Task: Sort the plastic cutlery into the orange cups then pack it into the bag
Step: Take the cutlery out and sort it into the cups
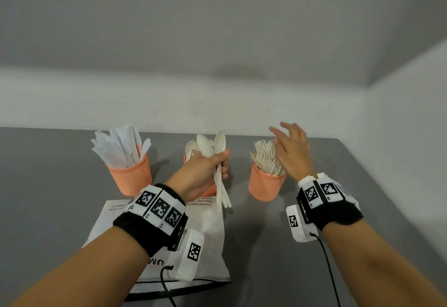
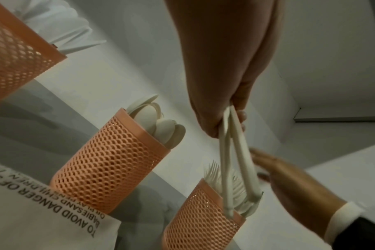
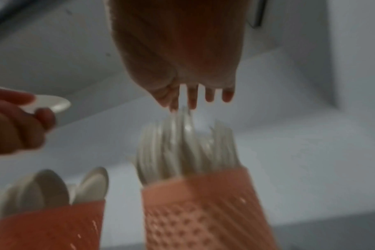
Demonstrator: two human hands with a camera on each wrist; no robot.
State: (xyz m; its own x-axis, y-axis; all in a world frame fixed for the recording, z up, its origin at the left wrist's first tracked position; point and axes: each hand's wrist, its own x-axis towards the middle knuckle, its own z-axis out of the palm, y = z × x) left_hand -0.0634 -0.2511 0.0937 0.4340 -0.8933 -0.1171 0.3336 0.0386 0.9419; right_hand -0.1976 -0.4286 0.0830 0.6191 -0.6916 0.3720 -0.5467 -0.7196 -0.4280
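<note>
Spoons (image 1: 219, 161) are clenched in the left hand (image 1: 202, 173), above the middle cup (image 2: 109, 159) and the bag (image 1: 208, 229) on the bench (image 1: 48, 186). Right hand (image 1: 291, 152) is released, fingers spread just above the forks (image 1: 267, 159) in the right cup (image 1: 266, 183); knives (image 1: 121, 147) stand in the left cup (image 1: 130, 176).

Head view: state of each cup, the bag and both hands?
Knife cup: upright, holds knives.
Spoon cup: upright, some spoons inside.
Fork cup: upright, full of forks.
Bag: flat on the table, nothing visibly packed.
Left hand: grips a bunch of spoons, bowls up.
Right hand: open, fingers spread above the forks, holding nothing.
</note>
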